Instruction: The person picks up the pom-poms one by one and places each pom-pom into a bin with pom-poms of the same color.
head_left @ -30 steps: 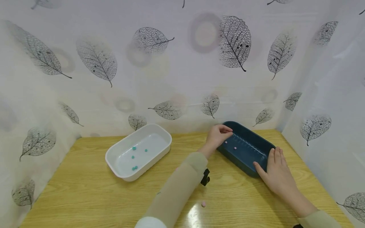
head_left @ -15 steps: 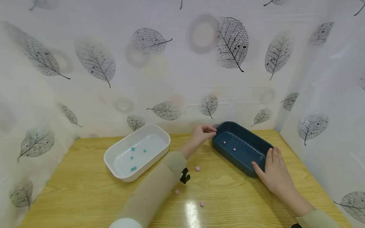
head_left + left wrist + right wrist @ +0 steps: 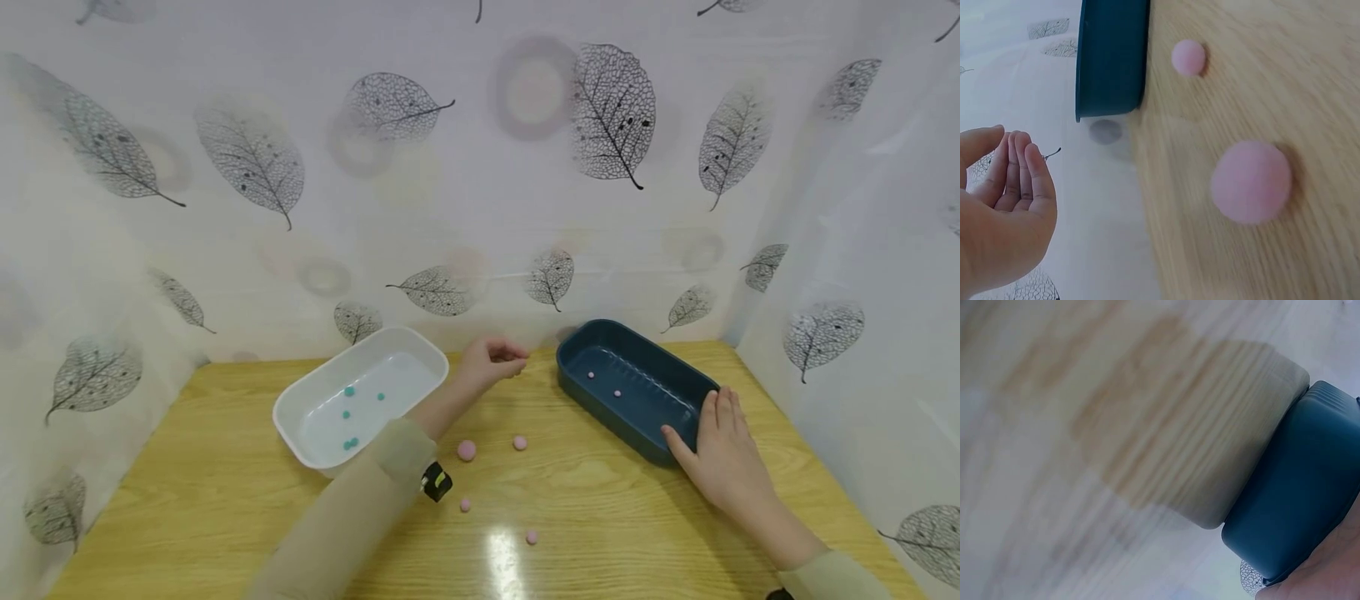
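My left hand [image 3: 491, 364] hovers between the two trays, its fingers loosely bent. In the left wrist view a gap shows between thumb and fingers, with nothing held. My right hand [image 3: 727, 458] rests at the near right end of a dark blue tray [image 3: 611, 427], fingers straight along the rim and thumb at the front edge. Two small pink balls [image 3: 617, 393] lie inside that tray. On the table a larger pink ball [image 3: 467, 451] lies near my left forearm, with smaller ones around it, one [image 3: 520, 443] towards the blue tray. The right wrist view shows the tray's outer wall [image 3: 1291, 487].
A white tray [image 3: 300, 437] with several teal balls [image 3: 349, 392] stands at the left, partly behind my left forearm. Two more pink balls lie nearer the front, one [image 3: 465, 505] left of the other [image 3: 532, 537]. A leaf-patterned curtain [image 3: 480, 208] borders the wooden table [image 3: 615, 533].
My left hand has moved left, away from over the blue tray, uncovering pink balls on the table. My right hand stays on the tray. The pink balls in the tray look unmoved.
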The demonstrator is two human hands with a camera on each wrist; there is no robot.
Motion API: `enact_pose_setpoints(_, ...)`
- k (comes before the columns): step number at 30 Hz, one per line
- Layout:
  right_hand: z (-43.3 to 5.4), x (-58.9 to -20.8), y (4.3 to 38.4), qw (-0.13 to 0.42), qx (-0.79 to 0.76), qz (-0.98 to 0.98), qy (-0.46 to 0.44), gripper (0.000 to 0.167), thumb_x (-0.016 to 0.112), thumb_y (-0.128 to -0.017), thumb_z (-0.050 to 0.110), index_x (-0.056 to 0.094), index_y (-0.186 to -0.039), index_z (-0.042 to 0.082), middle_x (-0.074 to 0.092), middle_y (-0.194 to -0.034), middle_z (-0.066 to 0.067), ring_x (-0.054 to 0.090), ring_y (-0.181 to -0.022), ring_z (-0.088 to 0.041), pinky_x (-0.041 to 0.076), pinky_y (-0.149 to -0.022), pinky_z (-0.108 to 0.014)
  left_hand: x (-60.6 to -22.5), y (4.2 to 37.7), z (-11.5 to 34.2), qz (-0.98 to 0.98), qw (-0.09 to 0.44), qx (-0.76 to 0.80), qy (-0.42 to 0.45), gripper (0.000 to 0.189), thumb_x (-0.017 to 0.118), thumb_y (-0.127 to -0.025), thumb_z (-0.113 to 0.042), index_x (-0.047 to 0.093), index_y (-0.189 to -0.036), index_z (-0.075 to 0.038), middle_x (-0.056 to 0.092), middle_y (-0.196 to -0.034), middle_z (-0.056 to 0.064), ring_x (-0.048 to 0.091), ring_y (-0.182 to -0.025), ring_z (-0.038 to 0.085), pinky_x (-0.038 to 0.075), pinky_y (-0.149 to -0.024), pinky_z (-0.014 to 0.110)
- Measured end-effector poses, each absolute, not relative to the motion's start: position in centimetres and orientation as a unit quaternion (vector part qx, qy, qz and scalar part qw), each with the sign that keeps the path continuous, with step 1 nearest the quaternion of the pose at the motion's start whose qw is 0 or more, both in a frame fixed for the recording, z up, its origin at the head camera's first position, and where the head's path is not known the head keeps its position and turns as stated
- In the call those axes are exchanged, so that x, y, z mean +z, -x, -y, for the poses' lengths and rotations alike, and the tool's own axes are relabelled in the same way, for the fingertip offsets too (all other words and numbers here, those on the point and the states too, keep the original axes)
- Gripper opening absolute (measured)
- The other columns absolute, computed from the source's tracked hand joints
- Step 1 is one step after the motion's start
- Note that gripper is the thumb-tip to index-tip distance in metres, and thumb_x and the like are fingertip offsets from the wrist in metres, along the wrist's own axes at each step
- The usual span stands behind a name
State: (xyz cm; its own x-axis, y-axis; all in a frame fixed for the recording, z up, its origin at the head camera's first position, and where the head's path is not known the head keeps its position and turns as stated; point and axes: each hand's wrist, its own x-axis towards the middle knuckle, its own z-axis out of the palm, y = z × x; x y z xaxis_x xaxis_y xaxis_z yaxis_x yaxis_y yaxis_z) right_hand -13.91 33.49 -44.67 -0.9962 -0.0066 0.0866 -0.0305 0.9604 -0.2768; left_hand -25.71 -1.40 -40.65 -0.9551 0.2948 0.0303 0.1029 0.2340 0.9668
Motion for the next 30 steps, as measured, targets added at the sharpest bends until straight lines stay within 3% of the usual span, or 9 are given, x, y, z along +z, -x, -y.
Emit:
enact_pose_setpoints(10, -33.6, -44.8, 13.9, 0.049, 0.135, 0.990, -0.013, 0.102, 0.046, -0.110, 0.056, 0.012, -0.154, -0.030, 0.005, -0.163, -0.052, 0.004, -0.156, -0.065, 0.016, -0.125, -0.075, -41.7, 23.4, 4.1, -0.815, 0.088, 0.559, -0.127, 0.018, 0.074, -0.099, -0.009, 0.078, -0.112, 0.002, 0.078, -0.102, 0.014, 0.065, -0.081, 0.007, 0.055, -0.075, 0.020)
enact_pose_setpoints(21, -33.6, -44.6, 13.9, 0.042, 0.135, 0.990, -0.011, 0.102, 0.045, -0.110, 0.056, 0.011, -0.154, -0.030, 0.004, -0.163, -0.052, 0.004, -0.156, -0.065, 0.014, -0.126, -0.075, -44.1, 21.5, 6.0, -0.804, 0.118, 0.577, -0.080, 0.017, 0.074, -0.099, -0.009, 0.078, -0.112, 0.000, 0.080, -0.107, 0.014, 0.071, -0.088, 0.008, 0.059, -0.085, 0.025)
enact_pose_setpoints(30, -33.5, -44.6, 13.8, 0.044, 0.139, 0.989, -0.011, 0.102, 0.046, -0.110, 0.055, 0.011, -0.154, -0.030, 0.001, -0.164, -0.051, 0.002, -0.156, -0.064, 0.014, -0.126, -0.074, -46.4, 20.4, 7.1, -0.796, 0.101, 0.592, -0.078, 0.016, 0.075, -0.095, -0.002, 0.076, -0.107, 0.008, 0.078, -0.103, 0.020, 0.063, -0.080, 0.003, 0.052, -0.078, 0.018)
